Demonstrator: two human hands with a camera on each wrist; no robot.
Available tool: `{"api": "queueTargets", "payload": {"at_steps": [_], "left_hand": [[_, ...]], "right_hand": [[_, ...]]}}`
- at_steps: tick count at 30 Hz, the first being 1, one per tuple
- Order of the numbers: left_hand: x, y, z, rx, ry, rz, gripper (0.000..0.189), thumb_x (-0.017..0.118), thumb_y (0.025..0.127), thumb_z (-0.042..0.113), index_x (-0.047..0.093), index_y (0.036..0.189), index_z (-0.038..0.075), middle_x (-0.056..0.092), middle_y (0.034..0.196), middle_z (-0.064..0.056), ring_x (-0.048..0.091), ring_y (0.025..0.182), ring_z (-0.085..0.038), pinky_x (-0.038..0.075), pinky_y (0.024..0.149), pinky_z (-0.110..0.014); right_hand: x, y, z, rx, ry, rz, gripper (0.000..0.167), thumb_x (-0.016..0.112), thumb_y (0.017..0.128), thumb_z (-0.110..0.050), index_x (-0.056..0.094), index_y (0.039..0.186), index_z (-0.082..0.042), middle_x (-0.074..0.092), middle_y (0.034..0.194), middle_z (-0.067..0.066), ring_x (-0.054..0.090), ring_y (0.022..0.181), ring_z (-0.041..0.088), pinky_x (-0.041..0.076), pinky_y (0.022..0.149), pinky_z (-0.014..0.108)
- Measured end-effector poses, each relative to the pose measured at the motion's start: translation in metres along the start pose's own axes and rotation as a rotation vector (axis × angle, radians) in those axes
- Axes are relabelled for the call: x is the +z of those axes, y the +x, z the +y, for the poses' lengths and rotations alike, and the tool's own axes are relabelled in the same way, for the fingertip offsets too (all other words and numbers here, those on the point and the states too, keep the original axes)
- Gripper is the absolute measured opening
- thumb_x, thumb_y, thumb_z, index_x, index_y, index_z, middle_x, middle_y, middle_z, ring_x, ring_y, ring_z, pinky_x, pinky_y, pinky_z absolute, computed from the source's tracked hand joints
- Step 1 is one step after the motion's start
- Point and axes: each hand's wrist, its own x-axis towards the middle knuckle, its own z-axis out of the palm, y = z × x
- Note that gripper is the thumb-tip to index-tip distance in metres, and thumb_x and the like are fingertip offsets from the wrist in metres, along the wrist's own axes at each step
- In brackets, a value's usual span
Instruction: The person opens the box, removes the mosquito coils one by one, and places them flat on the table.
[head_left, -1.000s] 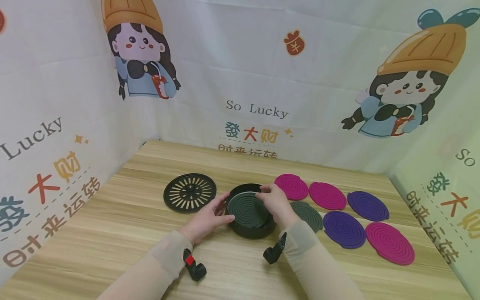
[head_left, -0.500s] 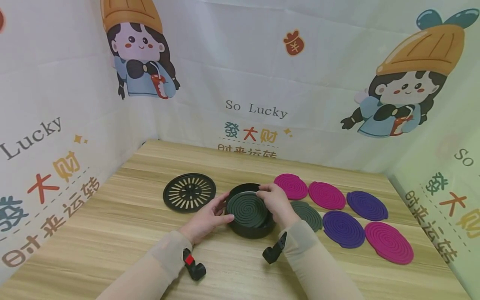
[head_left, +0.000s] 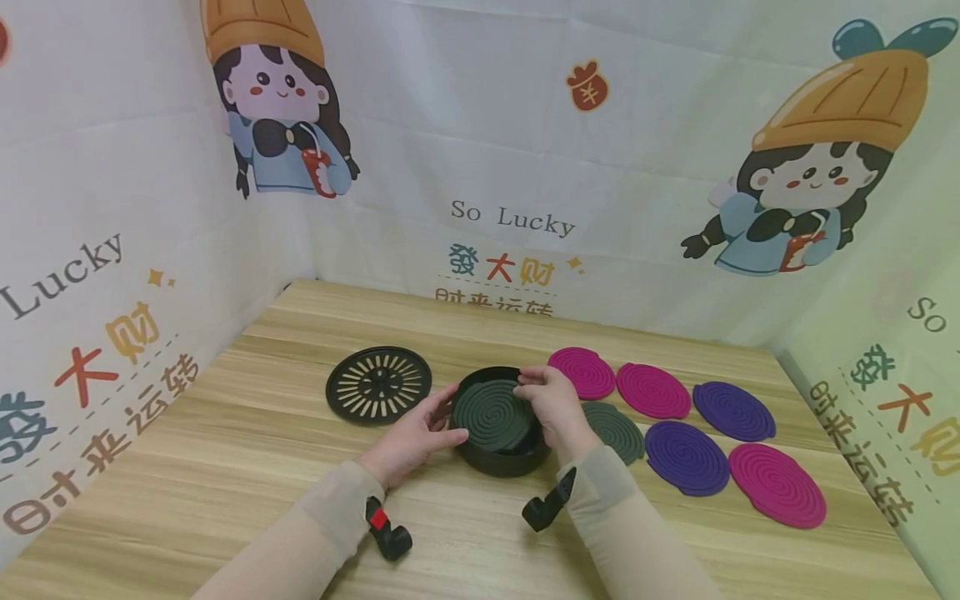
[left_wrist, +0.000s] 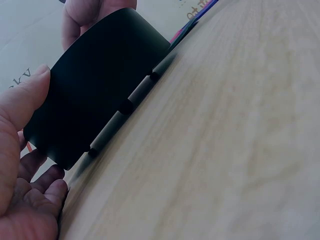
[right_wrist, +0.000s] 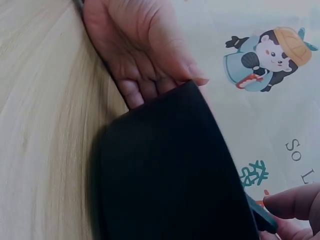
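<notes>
A round black mosquito coil box [head_left: 501, 463] stands on the table in the middle of the head view. Inside it, a dark green mosquito coil [head_left: 489, 417] lies tilted, with part of its edge near the rim. My left hand [head_left: 411, 437] holds the box from the left, its thumb on the near side. At the upper right of the coil, my right hand [head_left: 555, 408] pinches the edge. The right wrist view shows that edge, a dark green strip [right_wrist: 262, 216], between thumb and finger. In the left wrist view the box wall [left_wrist: 97, 85] hides the coil.
A black slotted lid [head_left: 379, 385] lies left of the box. To the right lie another green coil [head_left: 617, 433], several magenta coils [head_left: 780, 485] and two purple coils [head_left: 688, 458]. A printed cloth [head_left: 420, 167] hangs behind the wooden table [head_left: 225, 467].
The green coil has shifted slightly in the box, and its pale upper edge no longer shows. My right hand has moved a little with it; the left hand stays in place.
</notes>
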Motion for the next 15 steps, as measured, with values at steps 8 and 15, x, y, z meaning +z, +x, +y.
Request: {"api": "queueTargets", "payload": {"at_steps": [8, 15], "left_hand": [[0.0001, 0.0009, -0.0003, -0.008, 0.005, -0.002, 0.083, 0.073, 0.086, 0.011, 0.024, 0.153, 0.011, 0.028, 0.154, -0.015, 0.021, 0.144, -0.026, 0.017, 0.118, -0.039], [-0.0001, 0.0008, 0.0002, -0.004, 0.006, -0.009, 0.083, 0.072, 0.086, 0.010, 0.023, 0.153, 0.010, 0.026, 0.155, -0.016, 0.019, 0.144, -0.026, 0.017, 0.118, -0.040]], "right_hand": [[0.0001, 0.0001, 0.0026, 0.018, 0.087, -0.006, 0.040, 0.056, 0.088, 0.010, 0.053, 0.128, 0.009, 0.056, 0.126, 0.024, 0.050, 0.118, 0.034, 0.040, 0.104, 0.044], [0.0003, 0.0010, 0.0031, 0.036, 0.141, 0.011, 0.042, 0.053, 0.086, 0.014, 0.053, 0.127, 0.009, 0.056, 0.126, 0.025, 0.050, 0.119, 0.033, 0.042, 0.102, 0.041]]}}
